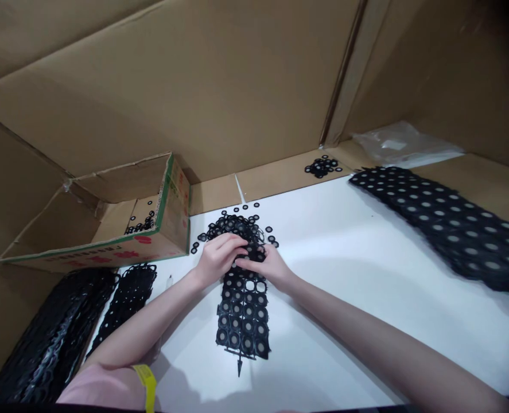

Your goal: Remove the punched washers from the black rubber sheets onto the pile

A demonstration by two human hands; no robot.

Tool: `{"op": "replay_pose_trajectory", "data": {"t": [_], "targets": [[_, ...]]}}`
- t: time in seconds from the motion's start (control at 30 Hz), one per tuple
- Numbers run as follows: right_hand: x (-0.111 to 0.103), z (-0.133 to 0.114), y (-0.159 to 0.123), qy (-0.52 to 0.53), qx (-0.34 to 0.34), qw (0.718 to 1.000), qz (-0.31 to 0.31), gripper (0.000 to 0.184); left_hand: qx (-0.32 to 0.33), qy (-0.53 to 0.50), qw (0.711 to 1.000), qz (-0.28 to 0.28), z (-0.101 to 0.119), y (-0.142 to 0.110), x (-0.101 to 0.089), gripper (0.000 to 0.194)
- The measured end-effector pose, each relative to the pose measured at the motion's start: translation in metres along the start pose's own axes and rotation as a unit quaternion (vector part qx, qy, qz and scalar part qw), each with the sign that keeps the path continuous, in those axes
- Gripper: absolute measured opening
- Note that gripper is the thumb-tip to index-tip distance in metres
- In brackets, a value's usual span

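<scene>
A black molded sheet (241, 327) of ring-shaped pieces lies lengthwise on the white table, with a pointed tab at its near end. Two cells toward its middle show white. At its far end sits a heap of loose black rings (232, 226). My left hand (222, 258) bends over the sheet's left side, fingers curled together at the heap's near edge. From the right, my right hand (275, 267) meets it, thumb stretched across the sheet and fingers bent. Both hands' fingertips are close together among the black pieces, and whatever they pinch is hidden.
An open cardboard box (177, 212) at left has small black rings inside. Stacked black sheets (51, 332) and a narrower black sheet (127, 298) lie before it. Another ring pile (323, 166) is at the back. A stack of dotted black sheets (447, 223) and a plastic bag (404, 143) lie right.
</scene>
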State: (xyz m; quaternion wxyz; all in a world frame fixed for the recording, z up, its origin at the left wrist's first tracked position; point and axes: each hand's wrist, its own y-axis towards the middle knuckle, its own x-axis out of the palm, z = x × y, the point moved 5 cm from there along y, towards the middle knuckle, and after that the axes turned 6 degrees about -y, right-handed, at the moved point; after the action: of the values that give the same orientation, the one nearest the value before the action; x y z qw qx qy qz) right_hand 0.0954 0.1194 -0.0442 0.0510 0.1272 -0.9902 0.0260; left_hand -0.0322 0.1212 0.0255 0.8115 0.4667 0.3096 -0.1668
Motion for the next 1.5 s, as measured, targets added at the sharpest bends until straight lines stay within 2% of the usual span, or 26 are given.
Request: {"op": "replay_pose_trajectory", "data": {"t": [0.17, 0.3, 0.37, 0.5, 0.87, 1.13, 1.5], "targets": [[0.001, 0.003, -0.001, -0.024, -0.012, 0.999, 0.02, 0.029, -0.007, 0.03, 1.0, 0.0, -0.001, 0.002, -0.003, 0.011], [0.001, 0.006, 0.002, -0.044, -0.023, 0.999, 0.017, 0.027, 0.019, 0.073, 0.997, -0.034, -0.001, 0.001, -0.003, 0.016], [0.002, 0.006, 0.003, -0.054, -0.027, 0.998, 0.015, 0.026, 0.007, 0.073, 0.996, -0.056, -0.002, 0.002, 0.0, 0.015], [0.003, 0.004, 0.003, -0.066, -0.035, 0.997, 0.012, 0.025, -0.034, 0.044, 0.996, -0.072, -0.003, 0.002, 0.008, 0.017], [0.002, 0.002, 0.001, -0.074, -0.03, 0.997, 0.004, 0.026, -0.132, -0.052, 0.99, 0.022, -0.016, 0.001, 0.008, 0.024], [0.001, 0.0, 0.0, -0.072, -0.031, 0.997, 0.004, 0.026, -0.136, -0.147, 0.978, -0.06, -0.018, 0.002, -0.001, 0.018], [0.0, 0.005, 0.001, -0.081, -0.021, 0.996, -0.006, 0.026, -0.221, -0.22, 0.95, -0.03, -0.035, -0.001, 0.006, 0.024]]}}
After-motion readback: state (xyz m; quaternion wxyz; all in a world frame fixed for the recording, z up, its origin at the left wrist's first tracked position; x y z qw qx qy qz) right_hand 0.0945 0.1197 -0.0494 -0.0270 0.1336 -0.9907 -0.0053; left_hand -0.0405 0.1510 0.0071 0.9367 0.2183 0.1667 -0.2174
